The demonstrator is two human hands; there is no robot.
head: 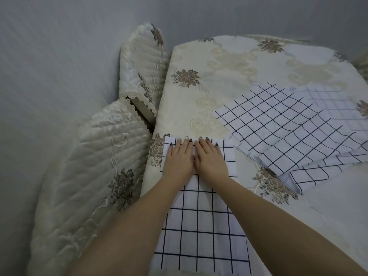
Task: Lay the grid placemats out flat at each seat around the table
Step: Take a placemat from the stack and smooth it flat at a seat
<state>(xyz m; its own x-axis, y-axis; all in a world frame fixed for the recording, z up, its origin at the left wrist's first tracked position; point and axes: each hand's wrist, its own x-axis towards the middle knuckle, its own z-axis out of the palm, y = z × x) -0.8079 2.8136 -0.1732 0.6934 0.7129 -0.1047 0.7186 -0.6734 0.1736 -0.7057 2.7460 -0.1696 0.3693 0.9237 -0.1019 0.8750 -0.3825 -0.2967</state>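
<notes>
Filling the middle and right of the head view was a table (229, 62) draped in a cream tablecloth (322, 196) woven with pale scrolls and brown-grey flower bunches. A plain grey floor (49, 66) took up the left side and the top.

Two chairs stood against the table's left edge, each in a quilted cream cover with the same flowers and a scalloped trim. The near chair (95, 176) was at lower left and the far chair (141, 62) was above it, both close against the hanging cloth.

On the right half of the table lay a loose pile of grid placemats (278, 124), white with dark lines. They overlapped at angles and were rumpled, with some corners turned under. One finer-grid mat (334, 100) showed at the pile's far right.

Just left of the pile, near the table's left edge and directly in front of the person, one grid placemat (199, 226) stretched away from the bottom of the view. A crease crossed it about where the wrists lay.

Two bare forearms reached in from below. The left hand (178, 160) and right hand (211, 159) rested palm down, side by side and touching, on the far end of that placemat. Their fingers were straight and held close together, gripping nothing, with the tips at the mat's far edge. The nails were painted dark.
</notes>
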